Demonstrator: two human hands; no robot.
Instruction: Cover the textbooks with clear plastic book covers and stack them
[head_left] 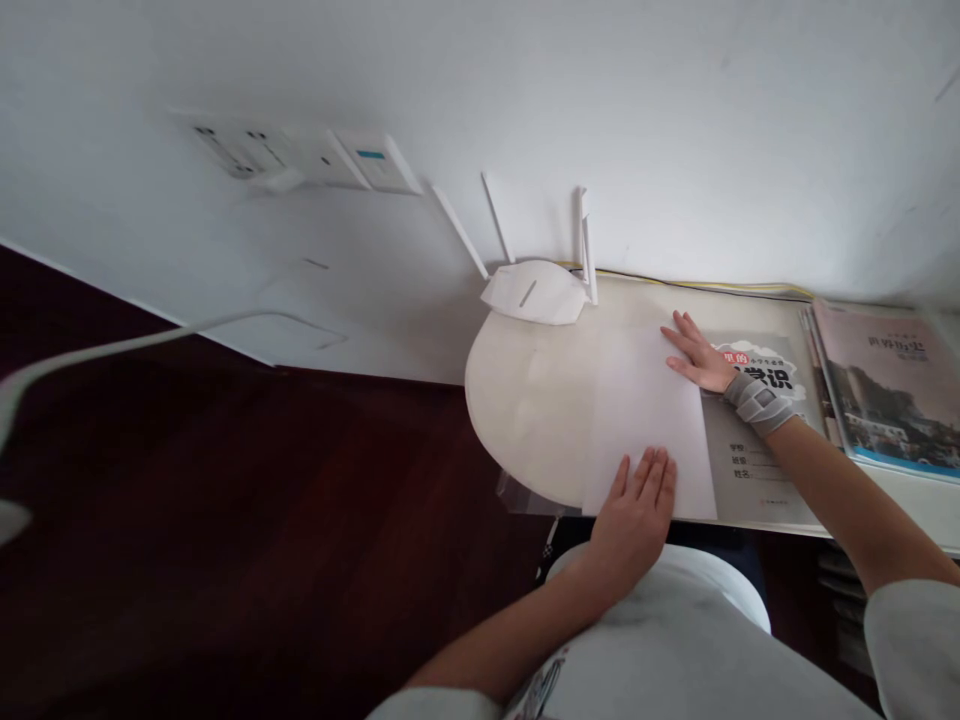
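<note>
A blank white sheet of paper point(645, 410) lies on the pale tabletop point(517, 400), against or over the left side of a grey booklet point(761, 480) with Chinese print. My left hand point(637, 505) rests on the sheet's near edge, fingers stretched and close together. With fingers spread, my right hand point(696, 352) lies at the sheet's upper right edge, its wrist over the booklet. A grey band point(759, 402) is wrapped round that wrist. Neither hand grips anything.
A white router point(536, 292) with upright antennas stands at the table's back, by the wall. Yellow and black cables point(697, 287) run behind it. Stacked books point(892, 385) lie at the right. Wall sockets point(300, 155) are on the left, above a dark floor point(300, 540).
</note>
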